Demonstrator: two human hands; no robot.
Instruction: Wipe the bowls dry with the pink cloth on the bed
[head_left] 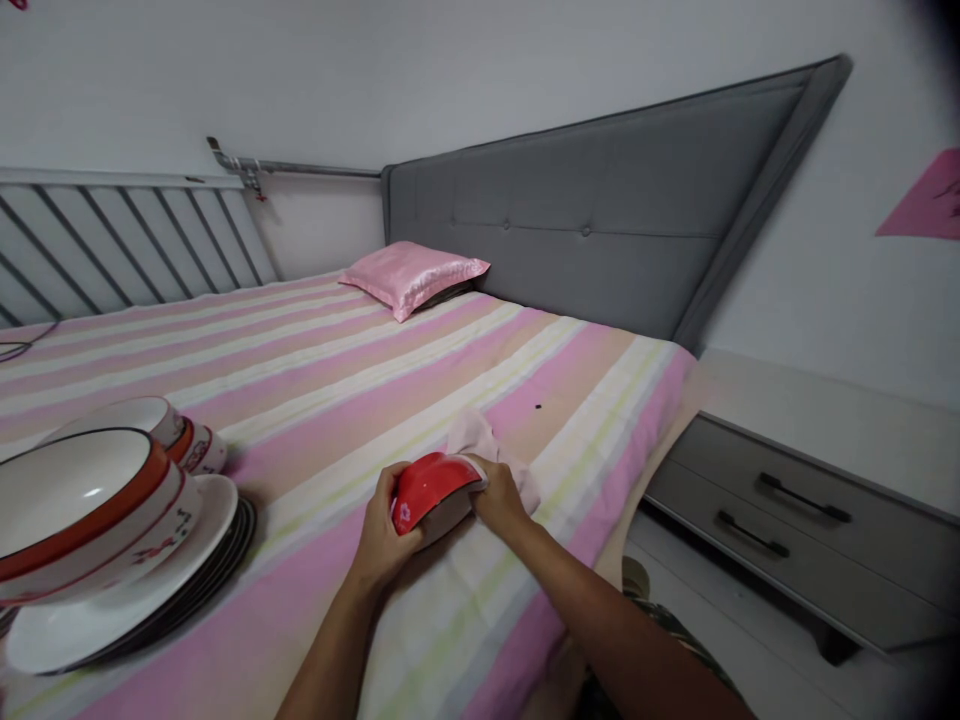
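The left hand is curled around the near side of a red bowl, thumb on the rim and fingers wrapped under it, so the bowl is tipped on edge with its glossy outside facing up. It is held just above the striped bedsheet, near the right edge of the bed. The grip looks firm, probably because a tilted bowl would roll without it.

The right hand is closed on a pale pink cloth and pressed against the far side of the bowl. Its fingers are bunched into the fabric, and the loose end spills out onto the sheet behind. With 1 hand bracing and the other pushing cloth against it, the bowl sits clamped between the 2.

At the left edge, a large white bowl with a red band rests on a stack of plates, with a smaller bowl just behind it, all well apart from the hands. Farther off are a pink satin pillow, a grey padded headboard and a grey bedside drawer unit
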